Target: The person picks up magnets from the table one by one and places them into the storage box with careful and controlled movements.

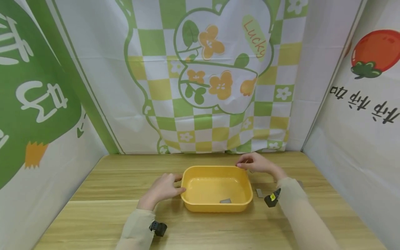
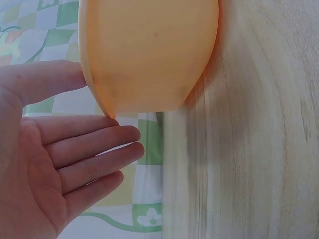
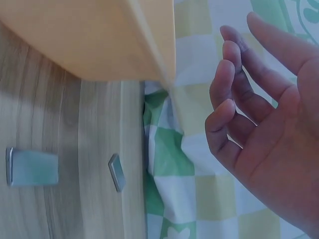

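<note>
Tub (image 1: 197, 189): yellow, upright on the table (image 1: 103, 222), twelve o'clock from the person, between both hands.
Contents: one grey piece (image 1: 225, 201), on the floor at five o'clock.
Left hand (image 1: 164, 189): fingers extended, thumb touching the rim at nine o'clock, probably steadying it.
Right hand (image 1: 257, 163): loosely curled, gripping nothing, at two o'clock; rim contact unclear.
Outer piece (image 1: 259, 193): grey, on the table at three o'clock, just beside the tub.

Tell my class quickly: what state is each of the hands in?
Left hand: open, touching the tray.
Right hand: open, holding nothing.
</note>
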Demonstrator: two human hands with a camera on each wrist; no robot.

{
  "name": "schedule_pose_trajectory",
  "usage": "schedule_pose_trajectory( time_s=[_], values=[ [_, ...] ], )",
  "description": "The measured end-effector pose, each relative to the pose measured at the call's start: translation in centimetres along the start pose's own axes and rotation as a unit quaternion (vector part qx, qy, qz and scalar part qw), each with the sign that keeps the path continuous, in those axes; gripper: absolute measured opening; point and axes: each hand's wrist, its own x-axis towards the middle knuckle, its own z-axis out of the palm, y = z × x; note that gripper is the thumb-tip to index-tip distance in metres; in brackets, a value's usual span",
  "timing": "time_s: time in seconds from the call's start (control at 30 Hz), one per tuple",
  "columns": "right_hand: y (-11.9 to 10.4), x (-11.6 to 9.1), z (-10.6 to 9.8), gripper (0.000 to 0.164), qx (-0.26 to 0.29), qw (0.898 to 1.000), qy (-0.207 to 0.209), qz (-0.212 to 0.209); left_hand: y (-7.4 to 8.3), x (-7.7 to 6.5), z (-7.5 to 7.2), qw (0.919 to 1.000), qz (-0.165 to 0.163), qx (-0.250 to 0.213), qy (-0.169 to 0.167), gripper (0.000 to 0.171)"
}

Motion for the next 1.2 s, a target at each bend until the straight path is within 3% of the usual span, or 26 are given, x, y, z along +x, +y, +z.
schedule_pose_trajectory(
  time_s=[0.3, 1.2],
  values=[
    [0.9, -1.3, -0.6, 0.035, -0.003, 1.0, 0.012, -0.005, 0.0, 0.0, 0.0, 1.0, -0.003, 0.005, -0.001, 0.049],
    [4.1, -5.2, -1.0, 0.031, -0.018, 0.999, 0.03, -0.008, 0.4, 0.0, -0.1, 0.9998, -0.004, 0.02, 0.003, 0.045]
  ],
)
